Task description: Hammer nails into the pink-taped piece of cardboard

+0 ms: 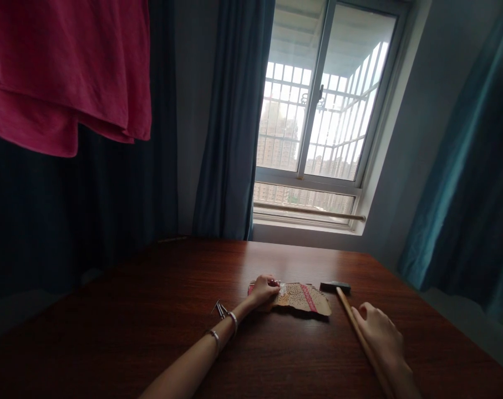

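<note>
On the table lies a flat, torn-edged piece of brown cardboard (299, 297), dotted with small dark holes and crossed by pink-red bands. My left hand (264, 291) rests over its left part, fingertips pinched together; what is between them is too small to make out. Several metal nails (221, 309) lie just left of my left wrist. To the right of the cardboard is a hammer with a dark head (335, 287) and a long wooden handle (356, 327). Beside that handle, my right hand (379, 332) is loosely curled, thumb side close to it, fingers not wrapped around it.
The brown wooden table (151, 332) reaches back to a barred window (313, 111). Dark blue curtains (230, 138) hang at both sides. A pink-red cloth (76, 72) hangs at the upper left, above table height.
</note>
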`<act>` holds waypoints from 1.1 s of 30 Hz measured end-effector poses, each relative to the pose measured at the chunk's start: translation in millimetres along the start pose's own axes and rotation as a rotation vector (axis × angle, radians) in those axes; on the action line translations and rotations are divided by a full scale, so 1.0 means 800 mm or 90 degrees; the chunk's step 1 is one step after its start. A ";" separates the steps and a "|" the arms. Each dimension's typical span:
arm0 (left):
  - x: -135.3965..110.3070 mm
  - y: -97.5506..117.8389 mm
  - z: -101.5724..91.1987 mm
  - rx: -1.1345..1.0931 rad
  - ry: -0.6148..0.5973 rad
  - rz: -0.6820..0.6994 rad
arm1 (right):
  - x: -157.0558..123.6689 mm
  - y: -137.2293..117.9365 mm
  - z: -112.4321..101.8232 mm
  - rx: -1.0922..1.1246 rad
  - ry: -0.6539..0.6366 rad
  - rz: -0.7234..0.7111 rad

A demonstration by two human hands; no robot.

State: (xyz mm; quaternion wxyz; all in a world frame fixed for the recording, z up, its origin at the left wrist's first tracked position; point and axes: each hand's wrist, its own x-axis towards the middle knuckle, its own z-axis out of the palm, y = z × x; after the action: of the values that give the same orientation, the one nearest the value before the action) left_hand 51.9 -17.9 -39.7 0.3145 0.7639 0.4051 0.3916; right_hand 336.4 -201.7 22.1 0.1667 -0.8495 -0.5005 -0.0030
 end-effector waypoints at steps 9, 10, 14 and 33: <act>0.003 -0.006 0.002 -0.016 0.000 -0.002 | 0.041 -0.146 0.032 0.105 -0.020 -0.183; 0.003 -0.005 0.001 -0.022 -0.003 -0.002 | 0.042 -0.155 0.043 0.102 -0.028 -0.201; 0.002 0.005 -0.004 -0.029 -0.017 -0.008 | 0.038 -0.175 0.087 0.091 0.041 -0.295; 0.017 0.002 -0.041 -0.358 -0.086 -0.134 | 0.038 -0.171 0.125 0.103 0.108 -0.321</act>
State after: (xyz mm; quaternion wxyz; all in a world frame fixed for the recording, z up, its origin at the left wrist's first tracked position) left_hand 29.0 -1.5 -17.8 0.5787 0.6248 0.3361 0.4022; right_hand 219.0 -86.6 -28.9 0.2692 -0.6786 -0.6792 -0.0760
